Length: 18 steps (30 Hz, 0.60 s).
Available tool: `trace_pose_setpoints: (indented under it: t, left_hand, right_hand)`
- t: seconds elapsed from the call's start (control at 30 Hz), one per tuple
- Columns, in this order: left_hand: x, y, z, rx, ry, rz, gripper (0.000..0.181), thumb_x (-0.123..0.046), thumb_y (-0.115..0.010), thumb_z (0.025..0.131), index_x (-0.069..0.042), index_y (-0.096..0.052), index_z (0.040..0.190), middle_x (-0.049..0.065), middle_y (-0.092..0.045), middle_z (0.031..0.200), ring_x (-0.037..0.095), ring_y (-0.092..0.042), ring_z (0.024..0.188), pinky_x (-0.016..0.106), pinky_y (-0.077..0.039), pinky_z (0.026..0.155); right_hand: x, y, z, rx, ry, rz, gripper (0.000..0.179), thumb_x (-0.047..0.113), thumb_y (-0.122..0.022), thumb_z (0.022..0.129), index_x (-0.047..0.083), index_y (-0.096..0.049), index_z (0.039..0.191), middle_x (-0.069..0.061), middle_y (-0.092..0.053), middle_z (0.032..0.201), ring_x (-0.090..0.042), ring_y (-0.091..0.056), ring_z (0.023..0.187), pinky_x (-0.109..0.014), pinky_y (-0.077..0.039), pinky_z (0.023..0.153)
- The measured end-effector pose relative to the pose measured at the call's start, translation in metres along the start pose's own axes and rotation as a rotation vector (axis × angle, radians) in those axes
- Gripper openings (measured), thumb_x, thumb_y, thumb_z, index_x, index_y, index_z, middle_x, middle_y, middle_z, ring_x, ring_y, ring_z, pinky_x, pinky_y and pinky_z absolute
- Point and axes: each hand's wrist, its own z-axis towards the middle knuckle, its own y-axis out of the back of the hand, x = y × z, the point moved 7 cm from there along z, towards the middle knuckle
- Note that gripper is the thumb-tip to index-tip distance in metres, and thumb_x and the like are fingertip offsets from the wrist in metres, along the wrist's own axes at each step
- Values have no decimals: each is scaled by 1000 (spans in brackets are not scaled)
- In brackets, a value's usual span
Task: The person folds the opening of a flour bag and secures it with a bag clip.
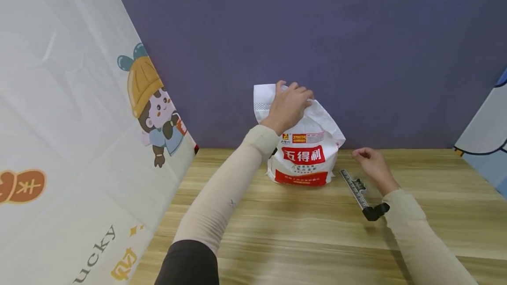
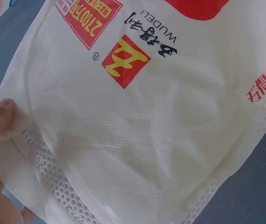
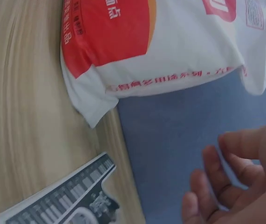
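We have the Wudeli flour bag (image 1: pixel 305 155) upright on the table's (image 1: pixel 277 236) far side, long axis near vertical, against or just before the wall (image 1: pixel 305 34). Our left hand (image 1: pixel 291 107) is nearer, pinching its top edge; our right hand (image 1: pixel 372 166), fingers loosely bent and holding nothing visible, hovers apart to the right. Between, a striped strip (image 1: pixel 354 186) slants toward near right.
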Motion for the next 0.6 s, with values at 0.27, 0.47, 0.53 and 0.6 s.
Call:
trace_pose_setpoints:
  t: [0.27,0.47,0.53,0.6]
  left_hand:
    - [0,-2,-1,19,10,7,24,-34,-54,106,-32,-70,124,-15,-71,127,10,-60,119,49,-28,120]
    - [0,-2,0,16,7,0,24,-34,-54,106,-32,-70,124,-15,-71,126,10,-60,118,49,-28,120]
    - [1,-2,0,13,4,0,24,-35,-54,106,-32,-70,123,-15,-71,125,10,-60,117,49,-28,119]
    - [2,-3,0,8,5,2,23,-35,-54,106,-32,-70,123,-15,-72,124,10,-61,117,49,-28,119]
  right_hand:
    - [-33,-6,-10,136,-46,-94,40,22,-49,106,-12,-59,125,-36,-61,126,-46,-58,116,-48,-48,92]
    - [-51,-10,-18,271,-66,-165,42,22,-49,106,-14,-56,126,-36,-61,124,-43,-60,109,-48,-49,88]
    - [-54,-10,-20,293,-62,-195,41,22,-50,106,-14,-57,123,-34,-63,118,-38,-61,103,-41,-48,82]
    - [-56,-10,-21,304,-57,-213,40,22,-51,105,-15,-57,120,-30,-65,111,-34,-61,97,-36,-46,78]
